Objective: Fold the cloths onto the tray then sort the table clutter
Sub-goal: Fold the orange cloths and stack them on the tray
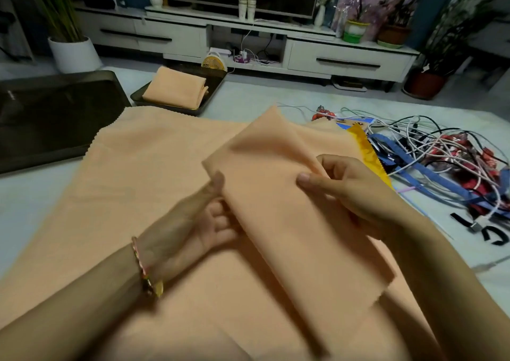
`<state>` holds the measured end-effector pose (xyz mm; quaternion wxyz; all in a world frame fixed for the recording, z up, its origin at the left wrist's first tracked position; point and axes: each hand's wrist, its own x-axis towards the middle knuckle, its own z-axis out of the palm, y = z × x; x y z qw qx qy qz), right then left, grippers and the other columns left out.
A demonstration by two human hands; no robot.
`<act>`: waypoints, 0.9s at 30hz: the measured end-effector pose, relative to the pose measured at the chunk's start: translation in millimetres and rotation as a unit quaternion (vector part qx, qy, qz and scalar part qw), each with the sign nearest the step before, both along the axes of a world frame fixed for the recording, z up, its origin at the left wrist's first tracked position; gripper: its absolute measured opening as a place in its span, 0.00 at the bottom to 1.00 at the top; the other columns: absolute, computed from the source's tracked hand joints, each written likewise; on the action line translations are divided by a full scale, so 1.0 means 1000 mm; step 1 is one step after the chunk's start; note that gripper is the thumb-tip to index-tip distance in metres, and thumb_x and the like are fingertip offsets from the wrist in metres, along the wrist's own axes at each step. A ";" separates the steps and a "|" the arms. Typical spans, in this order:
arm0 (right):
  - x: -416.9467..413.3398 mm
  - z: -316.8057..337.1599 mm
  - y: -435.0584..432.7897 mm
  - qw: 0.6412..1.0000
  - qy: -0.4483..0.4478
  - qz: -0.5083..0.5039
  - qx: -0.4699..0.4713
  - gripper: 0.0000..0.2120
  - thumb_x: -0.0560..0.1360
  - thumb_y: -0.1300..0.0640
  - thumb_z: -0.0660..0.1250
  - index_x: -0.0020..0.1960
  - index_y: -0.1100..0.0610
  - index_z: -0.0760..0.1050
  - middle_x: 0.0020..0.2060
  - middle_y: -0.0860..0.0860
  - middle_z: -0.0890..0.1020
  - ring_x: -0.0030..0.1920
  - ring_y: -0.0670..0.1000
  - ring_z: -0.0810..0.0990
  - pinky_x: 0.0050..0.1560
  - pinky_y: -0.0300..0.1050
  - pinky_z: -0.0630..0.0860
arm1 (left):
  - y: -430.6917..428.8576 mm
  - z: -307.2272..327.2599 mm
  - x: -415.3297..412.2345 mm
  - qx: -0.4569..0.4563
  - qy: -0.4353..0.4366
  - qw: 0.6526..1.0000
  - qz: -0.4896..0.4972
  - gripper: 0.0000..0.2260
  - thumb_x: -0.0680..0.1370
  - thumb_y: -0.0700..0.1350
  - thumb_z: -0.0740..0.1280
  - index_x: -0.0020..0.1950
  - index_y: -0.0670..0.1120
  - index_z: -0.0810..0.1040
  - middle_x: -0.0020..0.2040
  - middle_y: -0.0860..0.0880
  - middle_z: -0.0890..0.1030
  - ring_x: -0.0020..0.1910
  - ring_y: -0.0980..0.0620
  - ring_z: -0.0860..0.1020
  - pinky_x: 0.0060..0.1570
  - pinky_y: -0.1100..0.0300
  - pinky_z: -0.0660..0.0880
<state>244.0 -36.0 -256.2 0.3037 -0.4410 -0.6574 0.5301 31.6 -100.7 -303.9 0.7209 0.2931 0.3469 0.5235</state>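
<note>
The half-folded peach cloth [278, 195] is held mid-table over a spread peach cloth [143, 181]. The left hand [198, 219] pinches its left edge and the right hand [350, 189] its right. Folding seems under way. Next it likely needs a last fold, then carrying to the far tray [198, 107], onto the finished cloth [174, 88]. Tangled cables [441, 150] wait at the right.

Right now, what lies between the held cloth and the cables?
A yellow cloth, its edge showing between held cloth and cables, in the head view.
</note>
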 end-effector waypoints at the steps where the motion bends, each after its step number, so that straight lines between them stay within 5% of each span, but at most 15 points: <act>1: 0.000 -0.002 -0.001 0.997 0.045 -0.026 -0.054 0.09 0.70 0.55 0.69 0.46 0.61 0.77 0.38 0.55 0.83 0.35 0.50 0.79 0.34 0.40 0.76 | -0.005 -0.001 0.009 -0.008 0.018 0.999 -0.026 0.29 0.55 0.53 0.82 0.51 0.42 0.81 0.50 0.41 0.83 0.44 0.48 0.83 0.47 0.51 0.81; 5: -0.009 -0.012 -0.007 0.973 0.132 -0.077 -0.171 0.12 0.74 0.56 0.66 0.53 0.63 0.78 0.46 0.59 0.84 0.41 0.53 0.82 0.41 0.42 0.80 | -0.017 -0.001 0.032 0.005 0.128 0.991 0.024 0.11 0.68 0.40 0.73 0.49 0.38 0.80 0.46 0.43 0.84 0.41 0.50 0.83 0.42 0.61 0.80; 10: -0.001 -0.025 -0.018 0.987 0.045 0.006 -0.156 0.18 0.67 0.51 0.70 0.48 0.64 0.79 0.41 0.54 0.82 0.40 0.52 0.76 0.38 0.38 0.71 | -0.012 0.004 0.022 0.039 0.203 0.966 0.155 0.06 0.75 0.43 0.65 0.47 0.42 0.79 0.38 0.49 0.84 0.35 0.54 0.81 0.36 0.65 0.77; 14: -0.002 -0.029 -0.022 0.995 0.077 -0.027 -0.049 0.09 0.71 0.62 0.70 0.49 0.64 0.80 0.44 0.56 0.83 0.43 0.51 0.78 0.42 0.41 0.72 | -0.011 -0.006 0.011 0.155 0.414 0.871 0.215 0.12 0.70 0.61 0.70 0.45 0.53 0.79 0.52 0.59 0.77 0.54 0.57 0.77 0.49 0.70 0.72; 17: -0.005 -0.032 -0.022 0.991 0.113 -0.060 0.048 0.13 0.62 0.55 0.74 0.46 0.57 0.83 0.56 0.48 0.79 0.54 0.45 0.78 0.53 0.39 0.74 | -0.013 -0.002 0.003 0.259 0.524 0.773 0.248 0.11 0.68 0.63 0.61 0.39 0.60 0.78 0.64 0.68 0.61 0.70 0.63 0.59 0.65 0.73 0.58; 19: -0.004 -0.032 -0.022 0.984 0.083 -0.075 0.138 0.17 0.60 0.47 0.72 0.46 0.54 0.83 0.65 0.37 0.71 0.66 0.37 0.68 0.63 0.39 0.67 | -0.014 0.004 -0.002 0.341 0.543 0.734 0.225 0.12 0.72 0.61 0.61 0.41 0.55 0.79 0.68 0.65 0.66 0.72 0.62 0.58 0.68 0.71 0.54; 21: -0.003 -0.029 -0.024 0.978 0.079 -0.061 0.186 0.16 0.62 0.45 0.70 0.45 0.53 0.83 0.68 0.35 0.68 0.69 0.35 0.63 0.65 0.41 0.63 | -0.017 0.012 -0.003 0.373 0.501 0.753 0.207 0.13 0.74 0.62 0.61 0.47 0.56 0.79 0.58 0.64 0.77 0.65 0.65 0.69 0.67 0.67 0.61; 24: -0.005 -0.025 -0.029 0.978 0.133 -0.015 0.159 0.11 0.66 0.51 0.71 0.45 0.54 0.83 0.58 0.42 0.80 0.60 0.43 0.76 0.58 0.45 0.73 | -0.024 0.028 0.005 0.275 0.347 0.873 0.204 0.09 0.72 0.56 0.68 0.38 0.53 0.82 0.35 0.57 0.81 0.35 0.65 0.77 0.37 0.71 0.73; 27: -0.008 -0.024 -0.031 0.984 0.164 0.015 0.063 0.09 0.69 0.57 0.68 0.48 0.58 0.80 0.43 0.49 0.84 0.44 0.45 0.81 0.44 0.36 0.76 | -0.019 0.023 0.003 0.087 0.145 0.981 0.099 0.02 0.68 0.41 0.73 0.38 0.48 0.84 0.38 0.46 0.83 0.35 0.51 0.80 0.35 0.65 0.78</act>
